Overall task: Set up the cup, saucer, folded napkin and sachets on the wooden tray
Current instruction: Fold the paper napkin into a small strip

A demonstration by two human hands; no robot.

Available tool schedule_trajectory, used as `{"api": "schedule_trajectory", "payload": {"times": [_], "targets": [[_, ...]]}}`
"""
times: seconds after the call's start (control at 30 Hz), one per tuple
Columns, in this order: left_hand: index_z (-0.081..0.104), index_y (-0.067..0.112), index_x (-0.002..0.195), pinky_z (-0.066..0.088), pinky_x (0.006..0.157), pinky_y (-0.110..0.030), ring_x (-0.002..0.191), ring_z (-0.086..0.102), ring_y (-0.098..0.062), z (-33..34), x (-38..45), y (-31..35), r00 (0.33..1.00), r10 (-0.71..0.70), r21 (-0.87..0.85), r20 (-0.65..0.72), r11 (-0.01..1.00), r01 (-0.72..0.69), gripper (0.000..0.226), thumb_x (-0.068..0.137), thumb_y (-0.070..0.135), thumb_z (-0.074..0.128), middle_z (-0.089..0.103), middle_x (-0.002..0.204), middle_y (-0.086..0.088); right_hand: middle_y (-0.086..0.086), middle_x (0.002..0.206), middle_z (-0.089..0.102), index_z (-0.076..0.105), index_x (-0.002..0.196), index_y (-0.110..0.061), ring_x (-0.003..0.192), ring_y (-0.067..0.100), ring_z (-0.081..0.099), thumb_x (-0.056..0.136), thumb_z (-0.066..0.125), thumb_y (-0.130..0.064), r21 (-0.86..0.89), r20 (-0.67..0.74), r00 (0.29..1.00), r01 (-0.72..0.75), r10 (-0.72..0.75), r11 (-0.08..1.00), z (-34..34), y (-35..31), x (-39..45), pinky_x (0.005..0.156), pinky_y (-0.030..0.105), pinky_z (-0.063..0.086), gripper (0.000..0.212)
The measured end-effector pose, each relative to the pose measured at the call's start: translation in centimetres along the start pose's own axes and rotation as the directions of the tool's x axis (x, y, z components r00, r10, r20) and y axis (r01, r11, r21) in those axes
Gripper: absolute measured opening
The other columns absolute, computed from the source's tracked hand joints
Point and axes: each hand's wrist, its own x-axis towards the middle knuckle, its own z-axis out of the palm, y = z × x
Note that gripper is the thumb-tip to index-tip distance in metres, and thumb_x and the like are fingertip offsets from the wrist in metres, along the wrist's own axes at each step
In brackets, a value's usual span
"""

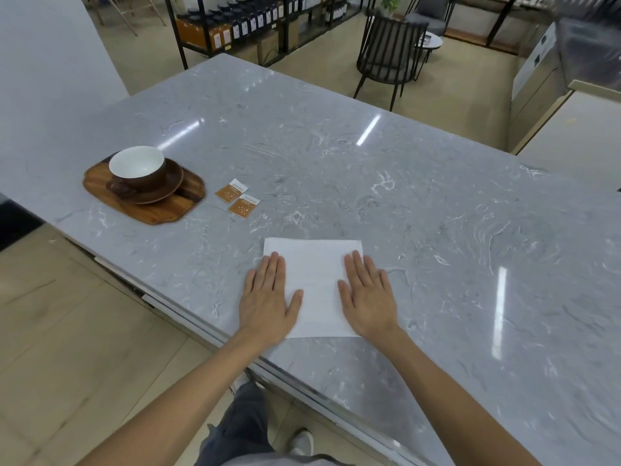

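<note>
Grey marble countertop (336, 169) carries a white napkin (316, 284) near its front edge; left hand (268, 304) and right hand (368, 297) press it flat-fingered. Left of the napkin, farther back: two sachets (237, 197), then the wooden tray (168, 210) holding saucer (161, 193) and cup (137, 168).

White napkin (316, 284), cup (137, 169) showing brown outside and white inside, brown saucer (168, 186), brown wooden tray (158, 210) showing stripes, orange-and-white sachets (237, 198), grey counter (336, 169) showing white swirls
</note>
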Motion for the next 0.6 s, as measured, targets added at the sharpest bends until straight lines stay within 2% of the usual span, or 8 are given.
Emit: {"api": "schedule_trajectory", "payload": {"times": [0.07, 0.1, 0.17, 0.23, 0.27, 0.33, 0.47, 0.6], "targets": [[0.0, 0.006, 0.16, -0.001, 0.127, -0.044, 0.157, -0.007, -0.022, -0.5, -0.3, 0.2, 1.0, 0.016, 0.02, 0.018, 1.0, -0.016, 0.077, 0.1, 0.053, 0.013, -0.004, 0.169, -0.009, -0.005, 0.172, 0.0, 0.004, 0.165, -0.022, 0.16, 0.02, -0.002, 0.11, 0.02, -0.041, 0.022, -0.025, 0.999, -0.032, 0.033, 0.999, -0.4, 0.4, -1.2, 0.129, 0.044, 0.0, 0.06], [0.001, 0.006, 0.16, -0.002, 0.127, -0.044, 0.157, -0.009, -0.023, -0.9, -0.4, 0.4, 0.998, 0.066, 0.033, 0.01, 0.997, -0.067, 0.074, 0.102, 0.049, 0.015, -0.004, 0.169, -0.009, -0.004, 0.171, -0.001, 0.005, 0.165, -0.021, 0.16, 0.02, -0.003, 0.11, 0.022, -0.038, 0.032, -0.061, 0.998, -0.018, 0.02, 0.999, -0.6, 0.4, -2.0, 0.129, 0.045, 0.0, 0.06], [0.004, 0.009, 0.161, 0.0, 0.128, -0.044, 0.157, -0.009, -0.022, -1.6, -0.7, 1.0, 0.967, 0.253, 0.037, -0.013, 0.967, -0.252, 0.067, 0.103, 0.041, 0.017, -0.002, 0.17, -0.008, -0.005, 0.172, 0.0, 0.005, 0.165, -0.023, 0.16, 0.019, -0.005, 0.11, 0.025, -0.036, 0.026, -0.107, 0.989, 0.106, -0.103, 0.994, -0.8, 0.1, -3.8, 0.13, 0.045, 0.0, 0.06], [0.004, 0.015, 0.161, -0.001, 0.128, -0.039, 0.156, -0.01, -0.017, -1.8, -2.0, 1.5, 0.916, 0.401, -0.022, 0.02, 0.916, -0.401, 0.064, 0.104, 0.042, 0.016, -0.006, 0.17, -0.001, -0.008, 0.172, -0.001, 0.003, 0.164, -0.027, 0.159, 0.014, -0.007, 0.11, 0.023, -0.04, 0.004, -0.047, 0.973, 0.227, -0.227, 0.974, -0.5, -0.5, -5.7, 0.13, 0.043, 0.001, 0.059], [0.001, 0.018, 0.161, -0.002, 0.128, -0.039, 0.156, -0.011, -0.016, -1.5, -2.8, 1.5, 0.897, 0.437, -0.039, 0.071, 0.899, -0.435, 0.065, 0.104, 0.046, 0.014, -0.009, 0.169, 0.001, -0.01, 0.172, -0.003, 0.001, 0.164, -0.03, 0.159, 0.01, -0.009, 0.11, 0.02, -0.042, -0.002, 0.003, 0.972, 0.237, -0.237, 0.972, -0.2, -0.6, -6.5, 0.13, 0.044, 0.004, 0.059], [-0.004, 0.018, 0.16, 0.0, 0.128, -0.041, 0.156, -0.013, -0.016, -0.9, -4.6, 1.1, 0.875, 0.459, 0.014, 0.154, 0.884, -0.466, 0.068, 0.104, 0.053, 0.009, -0.011, 0.168, 0.0, -0.013, 0.171, -0.006, -0.002, 0.163, -0.031, 0.157, 0.006, -0.011, 0.109, 0.016, -0.048, -0.006, 0.078, 0.974, 0.215, -0.214, 0.977, -0.1, -0.4, -7.6, 0.129, 0.044, 0.007, 0.06], [-0.009, 0.015, 0.159, 0.001, 0.127, -0.04, 0.155, -0.017, -0.016, -1.4, -6.9, -0.9, 0.872, 0.458, 0.056, 0.173, 0.879, -0.473, 0.076, 0.102, 0.062, 0.009, -0.014, 0.169, -0.002, -0.008, 0.172, -0.007, -0.002, 0.164, -0.027, 0.158, 0.009, -0.012, 0.106, 0.015, -0.06, -0.013, 0.104, 0.968, 0.232, -0.229, 0.973, -0.9, 1.0, -10.5, 0.129, 0.043, 0.005, 0.069], [0.001, 0.014, 0.16, 0.002, 0.125, -0.037, 0.157, -0.006, -0.017, -1.6, -8.8, -2.4, 0.841, 0.518, 0.019, 0.156, 0.85, -0.527, 0.084, 0.1, 0.068, 0.023, -0.004, 0.17, -0.003, -0.009, 0.173, -0.003, 0.001, 0.164, -0.028, 0.159, 0.011, -0.008, 0.103, 0.027, -0.068, 0.016, 0.109, 0.96, 0.259, -0.259, 0.966, -1.3, 1.8, -13.6, 0.128, 0.046, 0.007, 0.078]]}}
